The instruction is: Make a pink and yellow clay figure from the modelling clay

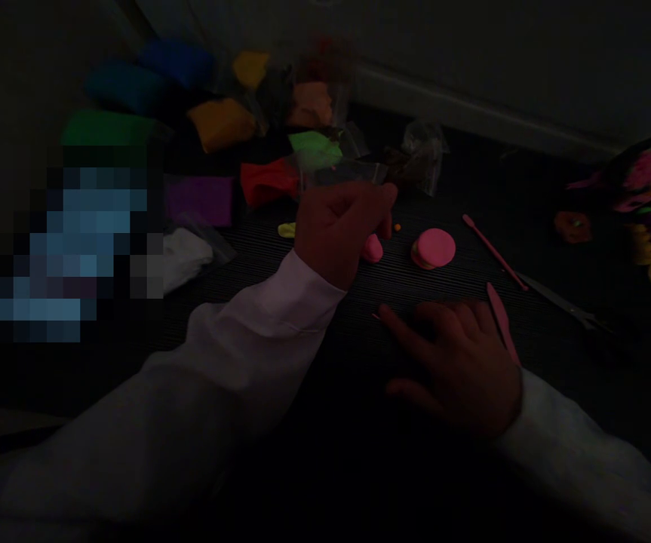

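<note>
My left hand (339,230) is closed above the table, its fingers curled and pressed together; whatever is inside them, if anything, is hidden. Just past it lies a pink lump of clay (372,249), partly covered by the hand. My right hand (455,362) rests low over the dark table with the index finger stretched out and the thumb apart. At that fingertip shows a tiny thin pink strand (376,316). A round pink clay disc (436,247) sits on a paler piece beyond the right hand. A pink modelling knife (503,320) lies against the right hand's side.
Another pink tool (492,249) and scissors (563,302) lie to the right. Bagged clay, including purple (201,200), red (268,181) and white (183,256), stands at back left. Coloured clay shapes (650,170) sit far right. A blurred-out bright patch (84,226) is at left.
</note>
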Action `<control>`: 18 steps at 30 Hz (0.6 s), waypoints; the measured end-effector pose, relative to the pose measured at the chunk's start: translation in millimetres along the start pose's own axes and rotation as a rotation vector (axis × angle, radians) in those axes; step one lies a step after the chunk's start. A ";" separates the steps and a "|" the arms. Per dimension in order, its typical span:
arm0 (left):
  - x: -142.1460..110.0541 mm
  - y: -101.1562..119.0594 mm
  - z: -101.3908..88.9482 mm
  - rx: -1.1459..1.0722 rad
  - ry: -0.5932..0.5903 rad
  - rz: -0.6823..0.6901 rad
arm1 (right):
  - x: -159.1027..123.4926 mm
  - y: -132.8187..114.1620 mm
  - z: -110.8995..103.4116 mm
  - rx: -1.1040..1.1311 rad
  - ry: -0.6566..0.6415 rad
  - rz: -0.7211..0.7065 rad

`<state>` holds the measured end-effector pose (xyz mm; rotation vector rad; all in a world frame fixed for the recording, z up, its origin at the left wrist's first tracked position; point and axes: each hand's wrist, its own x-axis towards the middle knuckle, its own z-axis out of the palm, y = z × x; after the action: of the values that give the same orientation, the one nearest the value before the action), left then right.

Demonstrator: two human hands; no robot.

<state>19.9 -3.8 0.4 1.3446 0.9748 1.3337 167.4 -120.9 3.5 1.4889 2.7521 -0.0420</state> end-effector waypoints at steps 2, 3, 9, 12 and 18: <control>-0.5 0.0 0.5 0.003 0.008 -0.013 | -0.6 -0.3 0.2 0.029 -0.005 -0.042; -0.7 0.0 0.7 0.005 0.018 -0.015 | -0.9 -0.1 0.2 0.042 -0.003 -0.052; 0.0 0.8 0.5 0.016 0.012 -0.016 | -1.7 8.9 -0.4 0.046 0.062 0.012; 0.3 1.9 1.2 -0.002 0.023 -0.029 | -1.5 12.1 -0.4 0.051 0.035 -0.006; 0.4 0.4 1.7 -0.047 0.023 -0.029 | -1.5 6.0 1.5 0.059 -0.028 -0.095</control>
<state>21.6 -3.6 1.0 1.2779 0.9689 1.3445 173.3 -119.0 1.9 1.3580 2.8205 -0.1450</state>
